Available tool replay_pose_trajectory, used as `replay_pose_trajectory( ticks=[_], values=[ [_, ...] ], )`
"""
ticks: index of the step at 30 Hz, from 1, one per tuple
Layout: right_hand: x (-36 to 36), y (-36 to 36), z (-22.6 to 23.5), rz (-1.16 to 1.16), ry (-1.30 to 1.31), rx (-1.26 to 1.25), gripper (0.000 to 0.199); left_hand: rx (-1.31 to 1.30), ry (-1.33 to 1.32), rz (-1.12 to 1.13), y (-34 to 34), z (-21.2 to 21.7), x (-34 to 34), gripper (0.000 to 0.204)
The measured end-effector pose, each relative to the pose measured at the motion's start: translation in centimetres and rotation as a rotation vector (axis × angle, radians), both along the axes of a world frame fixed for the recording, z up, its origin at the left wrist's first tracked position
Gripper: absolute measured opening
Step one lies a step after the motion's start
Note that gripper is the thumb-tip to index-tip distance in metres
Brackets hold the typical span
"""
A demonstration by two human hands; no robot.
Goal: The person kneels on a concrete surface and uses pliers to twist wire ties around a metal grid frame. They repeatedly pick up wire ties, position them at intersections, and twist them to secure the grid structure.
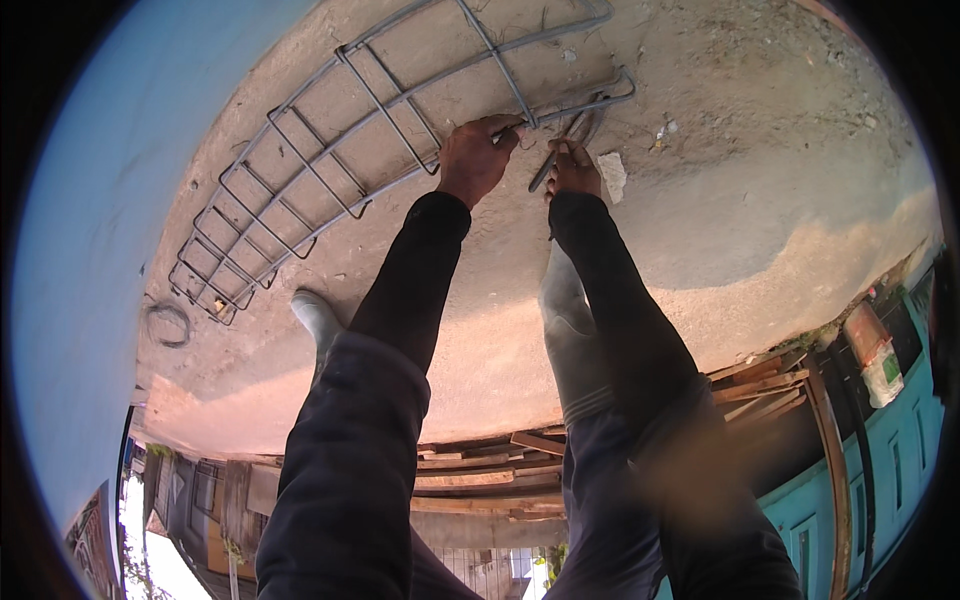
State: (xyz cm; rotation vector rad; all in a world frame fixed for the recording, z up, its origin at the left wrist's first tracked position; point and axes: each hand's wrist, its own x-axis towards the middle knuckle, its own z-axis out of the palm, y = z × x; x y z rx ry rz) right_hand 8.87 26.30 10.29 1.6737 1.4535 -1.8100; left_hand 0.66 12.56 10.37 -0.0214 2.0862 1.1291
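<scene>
A long rebar cage (325,150) of grey steel rods with rectangular stirrups lies across the ground, from the left up to the top middle. My left hand (475,160) is at its near long rod, fingers pinched close to a stirrup corner; whatever is between the fingertips is too small to make out. Just to the right, my right hand (573,175) grips a dark metal hand tool that looks like pincers (543,172), its far part reaching the rod's hooked end. A pale stone chip (612,177) lies beside the right hand.
A coil of thin wire (168,326) lies by the cage's left end. Along the left runs a light blue wall (90,200). My boots (318,318) stand on the dusty ground. Behind are stacked wooden planks (480,480), a turquoise panel (900,450) and a hanging bag (875,350).
</scene>
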Motion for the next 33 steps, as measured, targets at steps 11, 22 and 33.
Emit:
replay_pose_trajectory(
  ticks=[11, 22, 33],
  values=[
    [-2.4, 2.1, -2.8, -0.029, -0.025, -0.263, 0.028, -0.072, 0.099, -0.009, -0.4, 0.2, 0.2, 0.024],
    [-1.0, 5.1, -7.3, -0.034, 0.006, -0.397, 0.039, -0.087, 0.103, 0.031, 0.2, -0.4, 0.8, 0.024],
    [-2.5, 0.8, -5.4, 0.068, 0.038, -0.392, 0.032, -0.115, 0.018, 0.022, -1.7, -0.3, 0.1, 0.024]
  ],
)
